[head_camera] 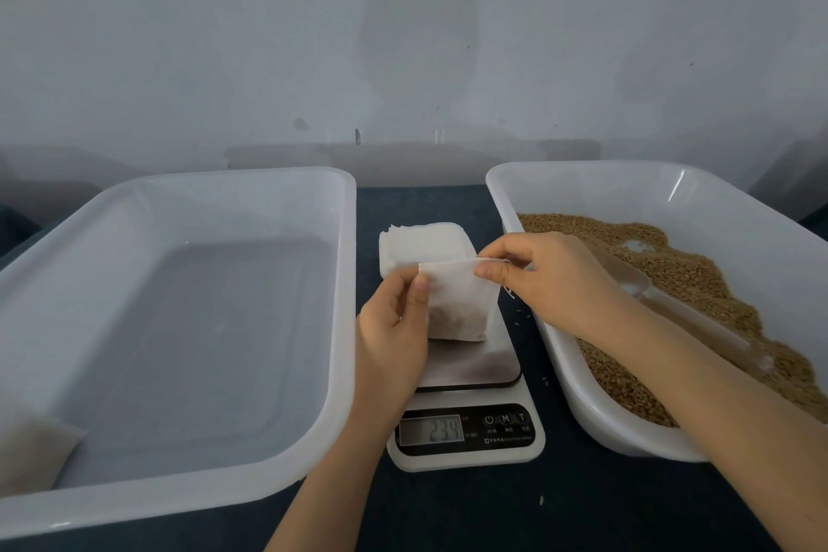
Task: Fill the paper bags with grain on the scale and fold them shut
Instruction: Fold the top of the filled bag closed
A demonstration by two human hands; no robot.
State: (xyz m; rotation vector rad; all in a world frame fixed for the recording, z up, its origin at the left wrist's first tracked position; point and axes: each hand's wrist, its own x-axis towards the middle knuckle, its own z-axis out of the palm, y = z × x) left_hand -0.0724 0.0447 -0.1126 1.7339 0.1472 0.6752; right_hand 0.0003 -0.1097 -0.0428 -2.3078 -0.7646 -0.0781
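I pinch the grain-filled paper bag (459, 305) upright on the scale (466, 376) with my left hand (394, 345) and right hand (546, 273), holding its mouth for folding.

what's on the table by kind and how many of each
white tubs: 2
scale: 1
single paper bags: 2
stack of empty bags: 1
scoop: 1
total: 7

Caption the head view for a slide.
Left hand and right hand pinch the top of a part-filled paper bag on the scale, grain tub alongside.
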